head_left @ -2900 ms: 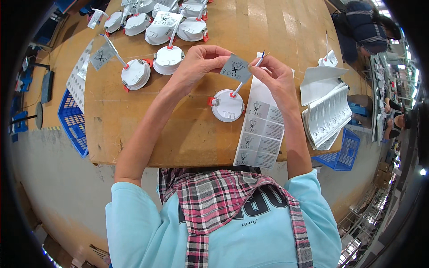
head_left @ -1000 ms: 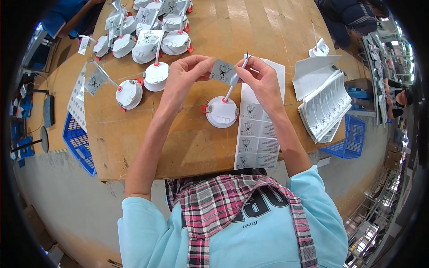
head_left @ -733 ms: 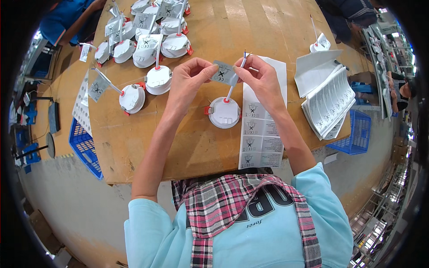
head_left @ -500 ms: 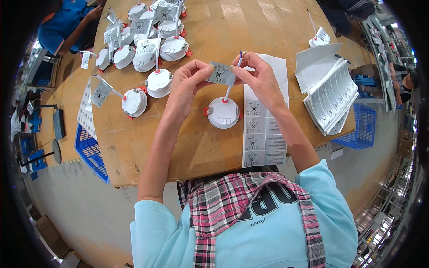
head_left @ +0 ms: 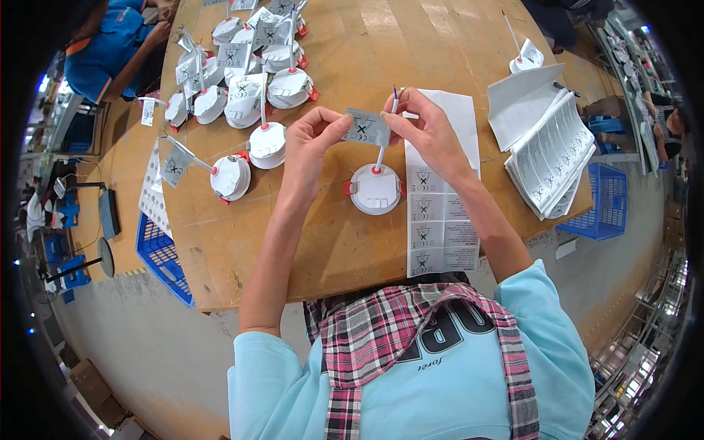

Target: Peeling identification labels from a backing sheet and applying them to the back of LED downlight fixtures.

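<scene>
A grey printed label [head_left: 367, 127] is wrapped around the white cable [head_left: 380, 158] of a round white downlight [head_left: 375, 192], which lies on the table with red-tipped clips at its sides. My right hand [head_left: 425, 132] is closed, pinching the label's right end together with the cable below its blue tip. Closed too, my left hand [head_left: 312, 143] has thumb and forefinger at the label's left edge. Beside my right forearm lies a white sheet of labels [head_left: 442, 238], partly covered by that arm.
Several labelled downlights [head_left: 242, 99] crowd the far left of the table [head_left: 330, 257]. A stack of label sheets [head_left: 550, 165] lies at right, with another downlight [head_left: 524, 60] beyond. Blue crates [head_left: 605, 202] stand below the table's sides. A co-worker's arm [head_left: 136, 62] shows far left.
My left thumb has slid from the label's face to its left edge, leaving more of the label visible. The whole view has shifted slightly. My right hand keeps its pinch.
</scene>
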A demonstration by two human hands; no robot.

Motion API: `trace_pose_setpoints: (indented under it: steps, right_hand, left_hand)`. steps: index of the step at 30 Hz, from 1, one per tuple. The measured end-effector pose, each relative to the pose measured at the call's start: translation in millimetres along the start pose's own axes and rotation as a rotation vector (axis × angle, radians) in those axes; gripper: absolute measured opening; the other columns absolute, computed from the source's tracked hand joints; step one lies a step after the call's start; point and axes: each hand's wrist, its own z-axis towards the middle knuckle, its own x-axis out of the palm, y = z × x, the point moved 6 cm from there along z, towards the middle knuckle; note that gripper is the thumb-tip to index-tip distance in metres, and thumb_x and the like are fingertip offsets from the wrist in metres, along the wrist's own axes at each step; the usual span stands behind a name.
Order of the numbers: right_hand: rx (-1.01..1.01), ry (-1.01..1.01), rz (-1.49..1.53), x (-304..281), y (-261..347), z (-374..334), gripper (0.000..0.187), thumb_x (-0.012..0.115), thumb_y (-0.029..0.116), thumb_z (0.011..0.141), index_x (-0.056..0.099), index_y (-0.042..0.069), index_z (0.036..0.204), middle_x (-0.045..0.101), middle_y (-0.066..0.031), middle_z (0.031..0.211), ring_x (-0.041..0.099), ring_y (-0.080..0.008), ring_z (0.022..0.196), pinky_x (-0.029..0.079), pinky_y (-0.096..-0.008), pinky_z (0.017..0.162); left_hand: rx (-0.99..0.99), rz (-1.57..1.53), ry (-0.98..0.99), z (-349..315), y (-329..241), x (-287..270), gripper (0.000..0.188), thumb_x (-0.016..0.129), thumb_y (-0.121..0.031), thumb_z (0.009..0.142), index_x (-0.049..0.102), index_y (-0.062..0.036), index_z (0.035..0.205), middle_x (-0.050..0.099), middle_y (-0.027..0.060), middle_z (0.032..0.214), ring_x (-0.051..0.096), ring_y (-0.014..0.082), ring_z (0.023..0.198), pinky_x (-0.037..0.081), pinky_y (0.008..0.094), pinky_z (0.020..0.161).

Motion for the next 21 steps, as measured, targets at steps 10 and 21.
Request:
trace_pose_setpoints:
  steps: [10, 21]
  right_hand:
    - [-0.001, 0.0, -0.033, 0, -1, -1, 0.015, 0.059, 0.014, 0.092, 0.054, 0.001, 0.097, 0.061, -0.0049, 0.086, 0.057, -0.0091, 0.074, 0.047, -0.0234, 0.064]
    - [0.025, 0.015, -0.014, 6, 4, -2, 0.023, 0.064, 0.011, 0.088, 0.057, -0.002, 0.106, 0.061, -0.0045, 0.086, 0.061, -0.0111, 0.081, 0.05, -0.0245, 0.072]
  left_hand:
    - [-0.02, 0.055, -0.028, -3, 4, 1, 0.013, 0.063, -0.017, 0.091, 0.061, -0.0053, 0.085, 0.064, 0.0016, 0.083, 0.06, 0.0074, 0.079, 0.048, 0.0244, 0.076]
    - [-0.122, -0.067, -0.002, -7, 9, 0, 0.022, 0.059, -0.025, 0.093, 0.062, -0.0039, 0.098, 0.066, 0.0052, 0.092, 0.063, 0.0104, 0.085, 0.052, 0.0268, 0.078]
